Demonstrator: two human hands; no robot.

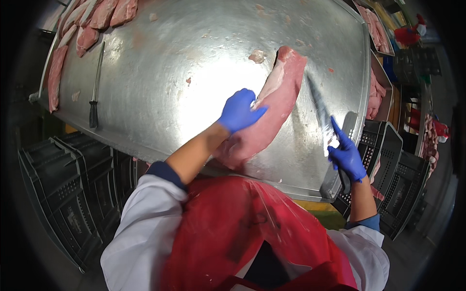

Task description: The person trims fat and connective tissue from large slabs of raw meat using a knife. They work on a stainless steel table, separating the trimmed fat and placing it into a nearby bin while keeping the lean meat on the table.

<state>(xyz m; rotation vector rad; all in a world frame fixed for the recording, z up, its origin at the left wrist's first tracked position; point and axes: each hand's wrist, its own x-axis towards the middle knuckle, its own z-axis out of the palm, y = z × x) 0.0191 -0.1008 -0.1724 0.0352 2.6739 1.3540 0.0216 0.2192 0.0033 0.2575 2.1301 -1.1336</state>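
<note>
A long pink piece of raw meat [272, 109] lies slantwise on the steel table [162, 58], its narrower end away from me. My left hand [240, 109], in a blue glove, grips its left side near the middle, fingers curled. My right hand [347, 155], also gloved in blue, is closed round a knife [318, 104] at the table's right edge. The long blade angles forward, just right of the meat and blurred.
More meat pieces [99, 14] line the table's far left corner, near a sharpening steel [94, 92]. Meat-filled trays [376, 99] stand along the right. Dark plastic crates [73, 194] flank the table. People in red and white [412, 34] are at the far right.
</note>
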